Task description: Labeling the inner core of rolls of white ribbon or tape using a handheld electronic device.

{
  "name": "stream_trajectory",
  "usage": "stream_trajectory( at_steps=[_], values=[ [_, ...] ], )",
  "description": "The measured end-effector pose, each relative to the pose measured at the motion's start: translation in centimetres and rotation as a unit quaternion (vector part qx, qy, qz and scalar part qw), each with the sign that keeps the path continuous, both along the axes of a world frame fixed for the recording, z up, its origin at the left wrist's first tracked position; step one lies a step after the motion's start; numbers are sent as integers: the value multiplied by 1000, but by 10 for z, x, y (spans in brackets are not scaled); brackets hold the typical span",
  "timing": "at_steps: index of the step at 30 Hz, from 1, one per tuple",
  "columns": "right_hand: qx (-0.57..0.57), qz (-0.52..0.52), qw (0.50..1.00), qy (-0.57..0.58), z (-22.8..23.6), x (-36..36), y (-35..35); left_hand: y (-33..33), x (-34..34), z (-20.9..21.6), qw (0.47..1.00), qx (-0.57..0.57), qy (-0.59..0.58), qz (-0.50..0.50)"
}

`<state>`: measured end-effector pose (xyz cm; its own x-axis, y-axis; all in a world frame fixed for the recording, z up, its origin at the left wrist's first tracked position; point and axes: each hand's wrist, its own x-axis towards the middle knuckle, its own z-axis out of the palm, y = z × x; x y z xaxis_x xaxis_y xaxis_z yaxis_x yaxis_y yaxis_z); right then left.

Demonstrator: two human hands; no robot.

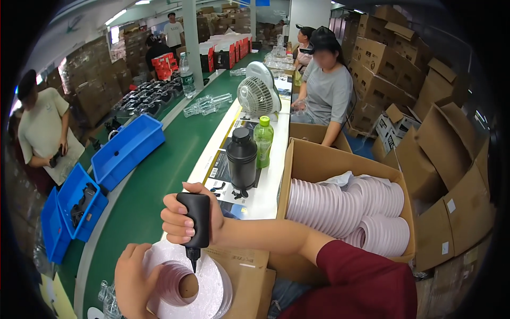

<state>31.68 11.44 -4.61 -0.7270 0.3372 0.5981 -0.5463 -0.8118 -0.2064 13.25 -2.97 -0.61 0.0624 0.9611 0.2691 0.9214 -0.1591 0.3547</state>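
A black squeeze bottle [198, 213] is upside down in my right hand [176, 223], whose fingers are wrapped round it. Its narrow nozzle points down at the top face of a stack of pale pinkish-white rings [211, 292]; whether the tip touches cannot be told. Beside it my left hand [133, 282] grips the stack's left side, with the thumb at the centre hole. The stack rests on a brown cardboard surface [241, 266].
At right stands an open carton [345, 154] full of similar rings. Ahead are a black bottle [241, 159], a green bottle [263, 141] and a fan [257, 95]. Left lie a green conveyor [143, 212] and blue bins [127, 154]. A co-worker [326, 85] sits beyond the carton.
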Motion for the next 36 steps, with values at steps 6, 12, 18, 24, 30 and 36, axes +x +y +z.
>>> stream_trajectory(
  at_steps=[6,12,18,24,30,36],
  values=[
    [-3,5,1000,-6,6,2,-15,-14,2,7,999,7,-27,31],
    [-4,-2,1000,0,-12,-4,-4,-16,-17,-14,998,7,-19,53],
    [-11,-9,1000,3,-37,-10,16,-4,-25,-39,998,-5,2,56],
    [-13,-7,1000,8,-56,-11,30,12,-16,-50,998,-16,10,56],
    [-14,-9,1000,12,-61,-9,37,20,-14,-55,998,-25,5,57],
    [-18,-24,1000,10,-60,-8,36,22,-15,-56,999,-18,-12,41]
  ],
)
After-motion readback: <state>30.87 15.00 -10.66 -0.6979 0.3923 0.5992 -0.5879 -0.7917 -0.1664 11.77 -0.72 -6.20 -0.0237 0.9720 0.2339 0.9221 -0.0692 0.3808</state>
